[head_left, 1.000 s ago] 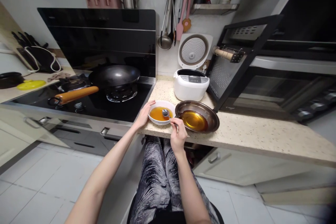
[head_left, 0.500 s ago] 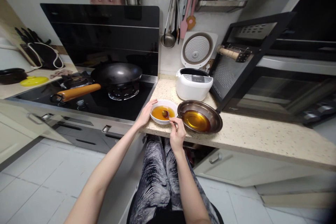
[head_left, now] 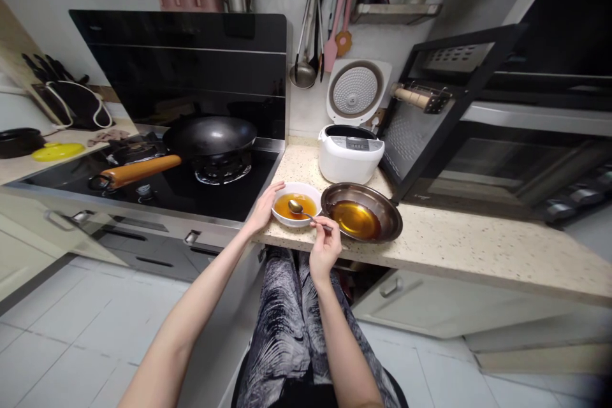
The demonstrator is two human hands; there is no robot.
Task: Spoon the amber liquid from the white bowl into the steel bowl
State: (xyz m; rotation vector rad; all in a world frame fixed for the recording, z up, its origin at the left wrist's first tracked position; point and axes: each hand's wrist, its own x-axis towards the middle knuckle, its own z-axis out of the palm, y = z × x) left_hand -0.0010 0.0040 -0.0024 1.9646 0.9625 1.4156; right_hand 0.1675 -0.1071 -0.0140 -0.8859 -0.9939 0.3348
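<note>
A white bowl (head_left: 312,189) of amber liquid stands near the counter's front edge. Against its left side, my left hand (head_left: 262,211) grips the rim, with fingertips at the upper left edge. A metal spoon (head_left: 296,206) is pinched by its handle in my right hand (head_left: 326,247), in front of the bowl's right side. The spoon's head is over the amber liquid and looks to hold some; I cannot tell if it still touches the surface. Beside the bowl on the right sits a dark metal basin (head_left: 389,213) with deeper golden liquid.
Behind the bowls stands a white rice cooker (head_left: 351,162), lid up. To the left, a black wok (head_left: 210,135) with a wooden handle rests on the gas stove (head_left: 182,194). A black oven (head_left: 507,166) occupies the right. Ladle and tongs (head_left: 308,32) hang on the wall.
My right hand has turned and raised the spoon, whose head came up from the liquid and shifted slightly left. The left hand stays at the bowl. The view has shifted slightly.
</note>
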